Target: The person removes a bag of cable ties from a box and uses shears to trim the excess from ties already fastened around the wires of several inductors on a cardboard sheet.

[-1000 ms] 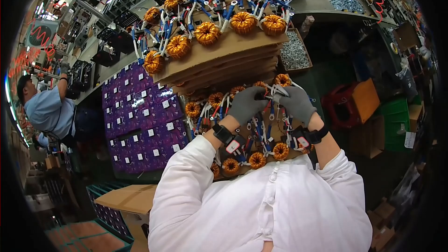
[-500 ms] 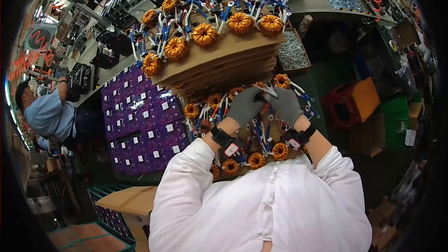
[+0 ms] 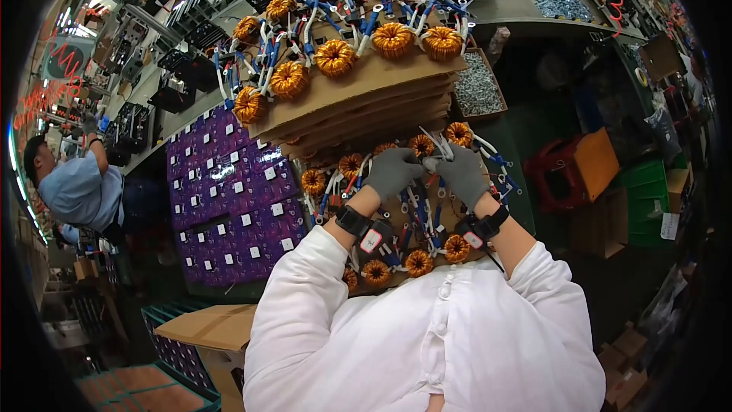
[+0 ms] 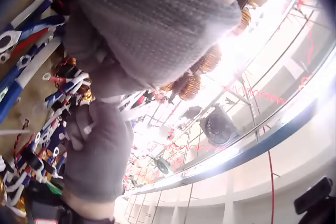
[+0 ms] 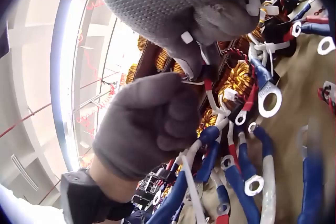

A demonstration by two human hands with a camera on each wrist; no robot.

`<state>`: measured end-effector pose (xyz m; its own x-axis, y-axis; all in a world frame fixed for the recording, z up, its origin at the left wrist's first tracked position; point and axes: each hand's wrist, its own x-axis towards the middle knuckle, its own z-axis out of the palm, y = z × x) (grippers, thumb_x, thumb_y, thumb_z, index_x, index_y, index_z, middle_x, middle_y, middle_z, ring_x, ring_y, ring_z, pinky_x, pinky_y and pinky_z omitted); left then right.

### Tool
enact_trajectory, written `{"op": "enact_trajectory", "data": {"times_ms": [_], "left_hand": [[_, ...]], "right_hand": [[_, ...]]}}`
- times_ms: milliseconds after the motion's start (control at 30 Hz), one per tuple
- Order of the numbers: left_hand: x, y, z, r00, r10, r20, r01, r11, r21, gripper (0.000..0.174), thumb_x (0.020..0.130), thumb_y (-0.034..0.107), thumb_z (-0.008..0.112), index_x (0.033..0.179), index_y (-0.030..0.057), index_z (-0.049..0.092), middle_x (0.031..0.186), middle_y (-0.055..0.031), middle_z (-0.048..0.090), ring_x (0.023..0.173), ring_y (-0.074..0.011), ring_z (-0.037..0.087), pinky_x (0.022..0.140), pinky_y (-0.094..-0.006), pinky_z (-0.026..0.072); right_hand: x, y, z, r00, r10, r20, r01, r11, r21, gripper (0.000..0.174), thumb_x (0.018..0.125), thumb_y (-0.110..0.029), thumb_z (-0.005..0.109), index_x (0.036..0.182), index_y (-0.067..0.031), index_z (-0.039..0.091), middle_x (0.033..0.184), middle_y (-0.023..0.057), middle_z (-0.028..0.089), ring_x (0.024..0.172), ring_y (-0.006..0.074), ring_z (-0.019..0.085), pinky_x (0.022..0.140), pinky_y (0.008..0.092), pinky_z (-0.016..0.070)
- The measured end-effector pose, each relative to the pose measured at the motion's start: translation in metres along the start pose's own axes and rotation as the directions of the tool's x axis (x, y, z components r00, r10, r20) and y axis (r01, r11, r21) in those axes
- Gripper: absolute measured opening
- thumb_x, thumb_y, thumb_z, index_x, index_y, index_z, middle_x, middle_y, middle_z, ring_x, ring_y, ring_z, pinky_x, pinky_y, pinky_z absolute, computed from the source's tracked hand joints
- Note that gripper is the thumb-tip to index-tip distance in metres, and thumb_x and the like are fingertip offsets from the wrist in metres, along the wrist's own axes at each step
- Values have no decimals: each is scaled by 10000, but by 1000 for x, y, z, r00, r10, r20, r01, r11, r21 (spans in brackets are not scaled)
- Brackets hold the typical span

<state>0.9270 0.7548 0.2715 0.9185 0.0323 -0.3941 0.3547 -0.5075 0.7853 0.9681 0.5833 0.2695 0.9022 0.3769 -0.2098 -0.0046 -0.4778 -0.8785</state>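
Observation:
Both hands wear grey gloves and meet over the far side of a cardboard sheet of wired copper coils [image 3: 422, 146]. My right hand [image 3: 461, 175] grips several white cable ties [image 3: 438, 143], their long tails pointing up and away; their square heads show between its fingers in the right wrist view. Fingers curled, my left hand [image 5: 149, 124] pinches a thin white cable tie end [image 5: 193, 82] beside a small black part [image 5: 209, 71] on a red-and-white lead. Blue and white leads with ring terminals [image 5: 270, 101] hang close by. Fingers hide much of the pinched spot.
Beyond the hands rises a stack of cardboard sheets [image 3: 358, 103] topped with more coils. Purple labelled boxes [image 3: 229, 198] stand at left, a box of screws [image 3: 480, 84] at far right. Another person [image 3: 80, 175] works at the left bench. A red crate [image 3: 553, 172] stands right.
The right hand has shifted left, closer to the left hand. The cable tie tails now point up more clearly, and a coil behind the hands has come into sight.

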Motion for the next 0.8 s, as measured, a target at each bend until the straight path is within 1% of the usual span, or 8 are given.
{"op": "enact_trajectory", "data": {"times_ms": [33, 100, 233, 300, 333, 400, 633, 800], "left_hand": [[-3, -2, 3, 1000, -1, 1, 1, 1000, 0, 234, 778, 242, 639, 840, 16, 651, 799, -77, 640, 730, -194, 617, 678, -317, 472], [-10, -3, 7, 991, 70, 111, -26, 933, -360, 272, 804, 278, 627, 848, 10, 636, 806, -42, 624, 684, -127, 588, 630, -274, 459], [-4, -10, 4, 982, 151, 117, -90, 905, -416, 248, 838, 263, 594, 914, 28, 620, 814, -34, 615, 659, -131, 585, 606, -265, 462], [-1, -17, -4, 932, 358, 54, -314, 874, -371, 241, 863, 236, 560, 975, 25, 591, 816, -46, 610, 671, -127, 581, 628, -258, 478], [-1, -19, -4, 932, 358, 53, -314, 874, -371, 241, 863, 236, 560, 975, 25, 591, 816, -46, 610, 671, -127, 581, 628, -258, 478], [-10, 1, -11, 981, 137, 134, -36, 816, -577, 239, 886, 214, 530, 1018, 24, 588, 804, -37, 604, 693, -127, 593, 659, -265, 498], [-7, -6, -9, 960, 207, 187, -93, 870, -484, 240, 866, 153, 576, 1061, 17, 609, 848, -40, 644, 759, -114, 639, 643, -248, 502], [-4, 2, -9, 989, 50, 138, 10, 915, -402, 212, 829, 172, 645, 962, 7, 646, 765, -31, 651, 692, -114, 641, 595, -244, 495]], "right_hand": [[2, 5, 1, 1000, 1, 0, -1, 1000, 0, 299, 810, -304, 680, 887, -17, 649, 712, 103, 639, 646, 217, 604, 619, 345, 469], [5, 10, 3, 998, 60, 9, -61, 988, 140, 276, 821, -279, 677, 850, -6, 647, 650, 57, 601, 574, 130, 546, 541, 298, 444], [4, 8, 0, 999, 39, -14, -35, 977, 209, 263, 842, -269, 661, 824, -7, 646, 608, 17, 558, 535, 91, 496, 482, 271, 404], [2, 3, -11, 983, 132, 130, -168, 929, 331, 247, 859, -271, 644, 787, -34, 648, 589, -10, 536, 511, 81, 465, 461, 264, 374], [0, -1, -15, 966, 194, 169, -246, 891, 381, 225, 874, -272, 629, 788, -65, 648, 582, -36, 518, 491, 58, 442, 438, 239, 334], [-1, 3, -16, 966, 188, 178, -249, 864, 437, 212, 874, -267, 629, 797, -70, 646, 577, -42, 512, 484, 46, 438, 431, 228, 323], [-5, -5, -18, 956, 198, 216, -284, 810, 513, 180, 865, -240, 641, 877, -60, 644, 556, -56, 482, 447, 28, 407, 402, 206, 288], [-2, 1, -18, 945, 209, 251, -318, 758, 569, 176, 862, -226, 644, 907, -56, 642, 555, -60, 473, 436, 25, 387, 385, 199, 264]]}}
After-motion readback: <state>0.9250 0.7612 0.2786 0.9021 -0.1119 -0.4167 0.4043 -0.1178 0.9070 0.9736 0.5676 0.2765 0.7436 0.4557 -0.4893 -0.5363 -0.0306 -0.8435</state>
